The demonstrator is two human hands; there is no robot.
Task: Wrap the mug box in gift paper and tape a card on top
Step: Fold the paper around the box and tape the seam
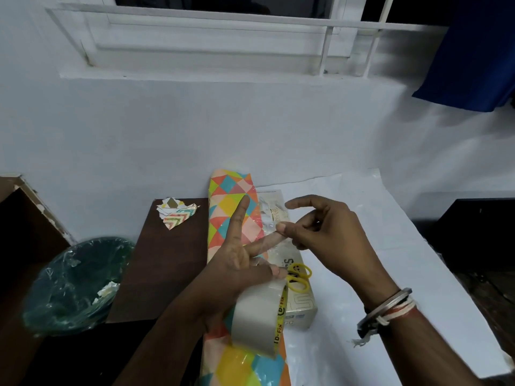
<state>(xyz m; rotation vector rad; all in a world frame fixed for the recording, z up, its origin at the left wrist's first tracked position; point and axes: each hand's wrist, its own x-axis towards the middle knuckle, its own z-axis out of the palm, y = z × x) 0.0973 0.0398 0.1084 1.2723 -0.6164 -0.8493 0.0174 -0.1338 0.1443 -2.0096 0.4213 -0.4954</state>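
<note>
Left hand (pixel 239 274) grips the clear packing-tape roll (pixel 259 321), two fingers extended as support; right hand (pixel 328 235) pinches the transparent tape strip (pixel 269 240) by its free end, apparently keeping it untangled.

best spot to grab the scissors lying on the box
Take the scissors by the yellow handle loops, coming from the right and above. The loops lie flat on the box and open to that side, while the blades are hidden under the left hand holding the tape roll. The right hand pinches a tape strip, so free it first.
</note>
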